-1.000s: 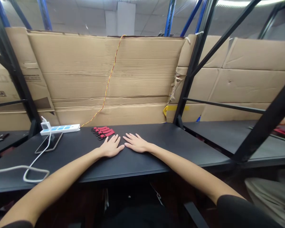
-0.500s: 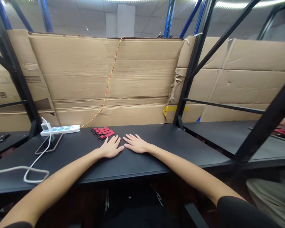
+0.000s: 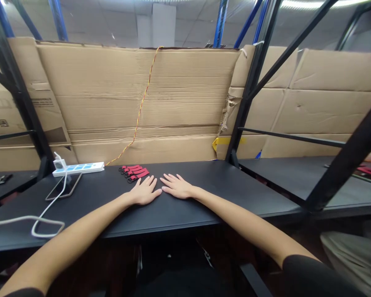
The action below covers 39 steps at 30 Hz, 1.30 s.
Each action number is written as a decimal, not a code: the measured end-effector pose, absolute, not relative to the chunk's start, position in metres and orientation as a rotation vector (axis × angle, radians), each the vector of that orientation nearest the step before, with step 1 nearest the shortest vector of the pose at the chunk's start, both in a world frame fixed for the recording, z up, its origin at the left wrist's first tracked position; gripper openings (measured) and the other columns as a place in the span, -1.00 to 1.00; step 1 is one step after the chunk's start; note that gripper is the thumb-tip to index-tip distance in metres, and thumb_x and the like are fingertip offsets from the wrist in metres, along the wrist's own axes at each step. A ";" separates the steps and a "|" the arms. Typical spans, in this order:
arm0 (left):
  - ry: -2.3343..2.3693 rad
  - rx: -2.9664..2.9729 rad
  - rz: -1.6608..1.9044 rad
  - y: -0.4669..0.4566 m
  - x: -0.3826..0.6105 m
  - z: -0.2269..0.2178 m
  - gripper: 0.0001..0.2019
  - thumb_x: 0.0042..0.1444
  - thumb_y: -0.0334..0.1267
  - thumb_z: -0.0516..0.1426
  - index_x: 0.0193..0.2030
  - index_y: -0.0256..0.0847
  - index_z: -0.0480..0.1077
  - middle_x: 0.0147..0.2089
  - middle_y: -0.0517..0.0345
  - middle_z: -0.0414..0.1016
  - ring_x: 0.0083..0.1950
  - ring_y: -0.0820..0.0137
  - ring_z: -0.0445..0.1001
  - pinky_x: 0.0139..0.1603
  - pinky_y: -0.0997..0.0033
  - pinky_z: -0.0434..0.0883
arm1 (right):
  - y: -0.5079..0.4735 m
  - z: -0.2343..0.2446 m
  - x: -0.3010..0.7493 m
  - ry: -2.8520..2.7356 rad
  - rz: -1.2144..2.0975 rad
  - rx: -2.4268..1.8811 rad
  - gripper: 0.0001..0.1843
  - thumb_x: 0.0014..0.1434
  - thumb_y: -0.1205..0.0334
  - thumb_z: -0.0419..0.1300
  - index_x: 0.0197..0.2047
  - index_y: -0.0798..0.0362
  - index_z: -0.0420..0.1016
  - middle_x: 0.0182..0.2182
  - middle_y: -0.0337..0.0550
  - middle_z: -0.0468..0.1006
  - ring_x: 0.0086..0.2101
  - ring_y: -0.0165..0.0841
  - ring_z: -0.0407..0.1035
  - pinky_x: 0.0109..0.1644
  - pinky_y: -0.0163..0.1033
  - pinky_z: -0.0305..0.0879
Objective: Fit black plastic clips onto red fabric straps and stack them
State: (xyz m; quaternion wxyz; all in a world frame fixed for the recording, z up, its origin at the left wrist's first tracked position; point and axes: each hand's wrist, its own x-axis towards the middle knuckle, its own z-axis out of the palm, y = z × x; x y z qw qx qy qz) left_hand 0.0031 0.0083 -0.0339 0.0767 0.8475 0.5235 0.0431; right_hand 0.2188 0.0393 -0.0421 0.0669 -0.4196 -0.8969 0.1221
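Observation:
Flat on the dark table lies my left hand, palm down, its fingers spread and holding nothing. My right hand rests the same way just to its right, fingers apart and holding nothing. The two thumbs point toward each other with a small space between them. Just beyond my left hand's fingertips is a row of several red straps with black rings or clips at their left ends. They look like key fobs, lying side by side.
A white power strip with a plugged-in charger stands at the back left. A phone lies before it, and a white cable loops toward the left edge. Cardboard walls the back, between black metal posts.

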 end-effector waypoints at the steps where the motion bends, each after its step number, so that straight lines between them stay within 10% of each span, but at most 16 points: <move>1: 1.566 2.541 0.138 0.008 0.003 -0.034 -0.20 0.18 0.27 -0.30 0.40 -0.26 -0.11 0.44 -0.09 -0.27 0.45 0.12 -0.31 0.35 -0.11 -0.30 | 0.039 -0.042 0.219 -2.706 0.367 -1.266 -0.22 0.24 -0.31 -0.31 0.40 -0.09 -0.17 0.38 -0.14 -0.24 0.35 -0.16 -0.39 0.34 0.07 -0.55; 39: 1.585 2.586 0.102 0.008 0.003 -0.034 -0.21 0.20 0.26 -0.35 0.41 -0.25 -0.12 0.44 -0.07 -0.25 0.45 0.11 -0.29 0.35 -0.13 -0.25 | 0.040 -0.041 0.219 -2.728 0.342 -1.270 -0.20 0.23 -0.33 -0.35 0.40 -0.09 -0.18 0.38 -0.13 -0.24 0.35 -0.16 -0.39 0.34 0.10 -0.53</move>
